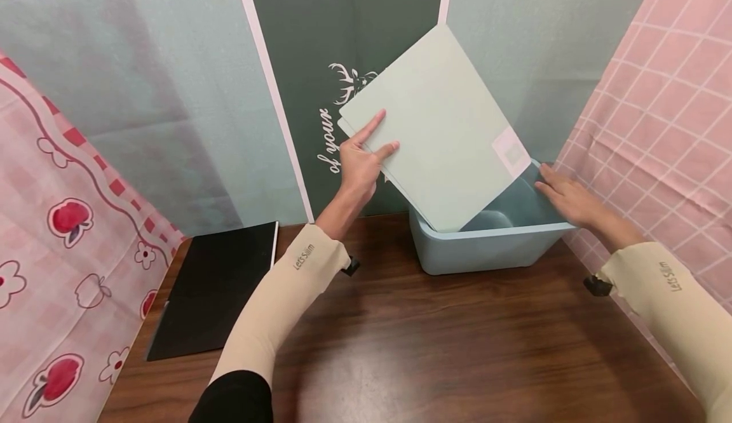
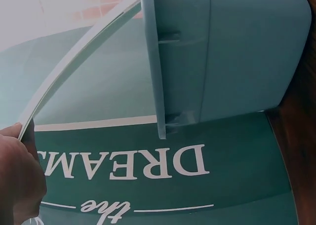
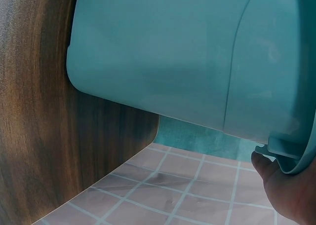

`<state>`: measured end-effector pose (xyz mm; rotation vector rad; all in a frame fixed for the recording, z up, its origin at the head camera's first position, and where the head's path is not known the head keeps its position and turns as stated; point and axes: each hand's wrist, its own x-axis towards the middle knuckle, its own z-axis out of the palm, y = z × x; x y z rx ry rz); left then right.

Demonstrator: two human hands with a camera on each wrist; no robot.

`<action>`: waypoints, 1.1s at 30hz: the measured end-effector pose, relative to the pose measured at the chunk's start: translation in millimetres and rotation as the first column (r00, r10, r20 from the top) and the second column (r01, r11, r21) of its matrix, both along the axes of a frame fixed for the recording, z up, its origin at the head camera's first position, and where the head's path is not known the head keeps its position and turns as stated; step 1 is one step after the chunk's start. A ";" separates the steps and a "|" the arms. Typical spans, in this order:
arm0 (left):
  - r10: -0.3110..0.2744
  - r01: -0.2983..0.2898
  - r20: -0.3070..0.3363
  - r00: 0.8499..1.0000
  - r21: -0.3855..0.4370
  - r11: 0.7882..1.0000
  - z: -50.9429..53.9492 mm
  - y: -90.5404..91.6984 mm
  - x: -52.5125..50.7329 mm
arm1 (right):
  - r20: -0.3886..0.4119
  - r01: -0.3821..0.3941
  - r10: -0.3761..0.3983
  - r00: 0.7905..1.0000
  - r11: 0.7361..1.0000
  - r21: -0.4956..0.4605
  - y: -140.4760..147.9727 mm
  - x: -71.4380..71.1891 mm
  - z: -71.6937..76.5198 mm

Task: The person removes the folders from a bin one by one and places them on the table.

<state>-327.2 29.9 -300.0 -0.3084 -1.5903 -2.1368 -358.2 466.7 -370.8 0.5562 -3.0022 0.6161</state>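
My left hand [image 1: 360, 162] pinches a pale green folder [image 1: 440, 124] by its left edge, thumb across the front. The folder looks like two thin layers, with a pinkish label at its lower right corner. It is tilted, its lower corner inside the rim of a blue plastic bin [image 1: 486, 251]. Edge-on in the left wrist view, the folder [image 2: 64, 69] bows slightly. My right hand [image 1: 572, 201] grips the bin's right rim; in the right wrist view the thumb [image 3: 264, 166] is under the lip of the bin [image 3: 158, 52].
A flat black folder [image 1: 220, 283] with a white edge lies at the table's left. The wooden table [image 1: 429, 347] meets a grey-green printed backdrop [image 1: 349, 29] behind. Pink patterned cloths [image 1: 657, 105] hang on both sides, the right one close to my right hand.
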 end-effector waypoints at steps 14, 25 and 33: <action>-0.016 0.016 0.001 1.000 0.076 0.997 14.6 -20.4 7.9 | 0.001 -0.001 0.001 1.000 1.000 -0.003 0.6 0.0 -1.7; -0.009 0.008 0.005 1.000 0.162 0.987 30.4 -45.4 14.6 | -0.007 -0.012 0.012 1.000 1.000 -0.016 -2.9 -0.5 -0.3; 0.003 -0.004 0.002 1.000 0.140 0.990 31.9 -61.1 18.8 | -0.001 -0.009 0.009 1.000 1.000 -0.003 -3.5 0.1 0.2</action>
